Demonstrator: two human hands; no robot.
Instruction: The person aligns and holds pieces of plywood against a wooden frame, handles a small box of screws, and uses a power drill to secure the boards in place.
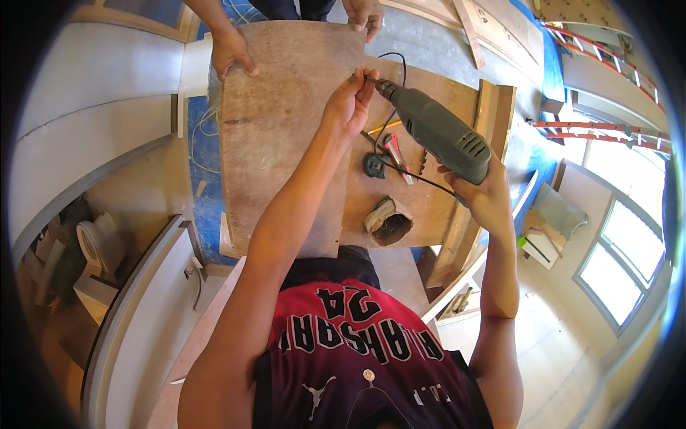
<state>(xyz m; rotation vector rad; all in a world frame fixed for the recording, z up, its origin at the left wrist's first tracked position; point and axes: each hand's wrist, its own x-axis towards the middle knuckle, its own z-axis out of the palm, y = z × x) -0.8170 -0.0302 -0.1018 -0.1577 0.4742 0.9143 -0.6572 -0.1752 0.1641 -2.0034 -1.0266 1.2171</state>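
My right hand [483, 194] is wrapped round the handle of a dark green corded power drill [441, 132], its chuck toward the far left. At the drill's tip, the fingers of my left hand [349, 104] are pinched together on something small that I cannot make out. Under the left hand and forearm lies a brown plywood sheet [275, 136], its right edge close to the drill tip. Another person's hand [232, 53] presses on the sheet's far left corner. That person's other hand [364, 18] is at its far right corner.
Right of the sheet, a lower wooden surface bears a red utility knife [397, 157], a tape measure [374, 165] and an open paper bag [389, 222]. The drill's black cord [421, 179] loops past them. Orange ladders [600, 132] stand at far right; a toilet [100, 239] is at left.
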